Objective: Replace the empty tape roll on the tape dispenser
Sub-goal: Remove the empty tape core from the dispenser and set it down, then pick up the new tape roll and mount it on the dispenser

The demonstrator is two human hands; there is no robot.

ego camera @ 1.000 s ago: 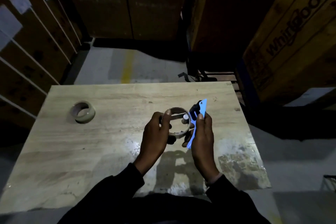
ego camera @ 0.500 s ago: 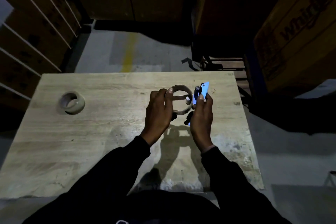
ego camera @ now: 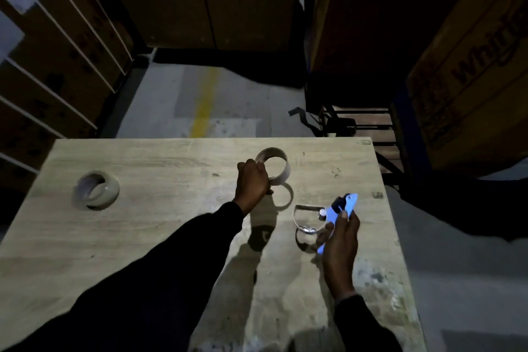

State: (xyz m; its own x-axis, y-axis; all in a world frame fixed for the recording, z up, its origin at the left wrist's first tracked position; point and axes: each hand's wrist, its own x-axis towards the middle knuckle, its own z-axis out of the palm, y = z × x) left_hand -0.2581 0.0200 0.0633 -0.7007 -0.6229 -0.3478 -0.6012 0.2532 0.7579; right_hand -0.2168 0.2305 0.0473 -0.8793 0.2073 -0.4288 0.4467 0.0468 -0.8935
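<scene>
My left hand [ego camera: 253, 183] grips the empty cardboard tape core [ego camera: 274, 164] and holds it just above the wooden table [ego camera: 160, 234], toward the far middle. My right hand [ego camera: 340, 237] holds the blue tape dispenser [ego camera: 338, 213] by its handle; its bare metal loop [ego camera: 307, 218] points left, with no roll on it. A full roll of clear tape [ego camera: 95, 190] lies flat at the table's far left, well apart from both hands.
Large cardboard boxes stand behind the table and at the right [ego camera: 468, 88]. Strapped cartons [ego camera: 43, 66] line the left side. A dark metal trolley frame [ego camera: 357, 126] sits on the floor past the table's far right corner.
The empty core has come off the dispenser: my left hand carried it away to the left and farther out, while my right hand drew the dispenser right and nearer to me.
</scene>
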